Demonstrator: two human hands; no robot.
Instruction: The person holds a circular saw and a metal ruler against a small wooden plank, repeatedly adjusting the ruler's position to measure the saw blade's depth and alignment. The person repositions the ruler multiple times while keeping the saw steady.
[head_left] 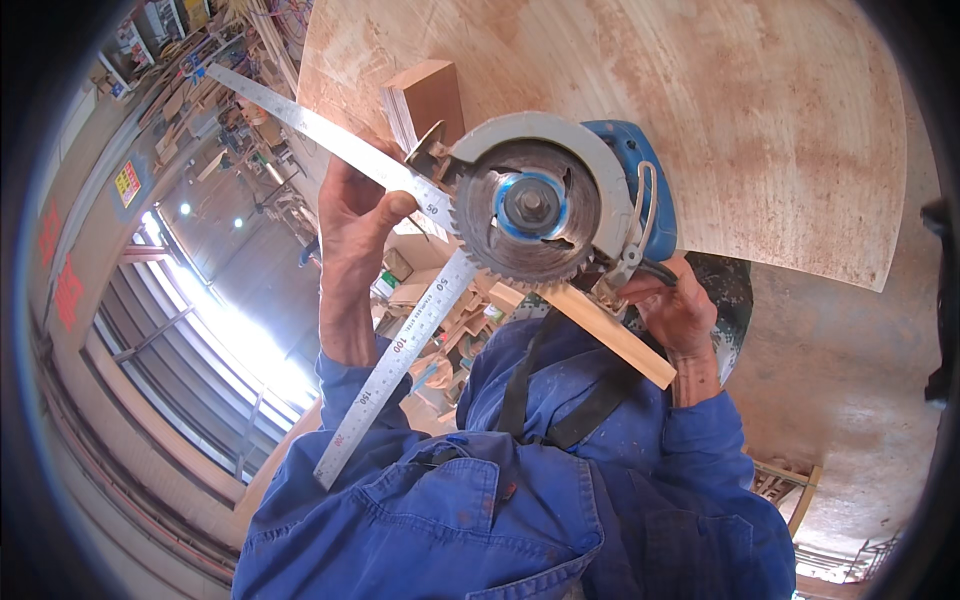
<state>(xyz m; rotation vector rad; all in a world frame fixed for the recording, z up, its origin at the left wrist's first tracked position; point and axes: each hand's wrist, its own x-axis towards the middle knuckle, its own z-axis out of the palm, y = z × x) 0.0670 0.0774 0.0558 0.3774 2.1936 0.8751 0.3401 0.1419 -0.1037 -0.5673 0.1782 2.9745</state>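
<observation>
A circular saw (545, 135) with a grey guard and blue body is in front of me, its round toothed blade (480, 215) facing up at me. My left hand (360, 215) pinches a steel square (395, 345), thumb on top. The square's corner lies at the blade's left edge; one leg runs to the upper left, the other down toward my chest. At the saw's lower right, my right hand (682, 312) is closed around part of the saw near its metal lever; some fingers are hidden. A light wooden strip (615, 340) sticks out below the blade.
Behind the saw spreads a large plywood sheet (760, 130), with a brown wooden block (432, 95) on it. Scrap wood (180, 95) is heaped at the upper left. A bright doorway (215, 310) with a slatted shutter stands at the left.
</observation>
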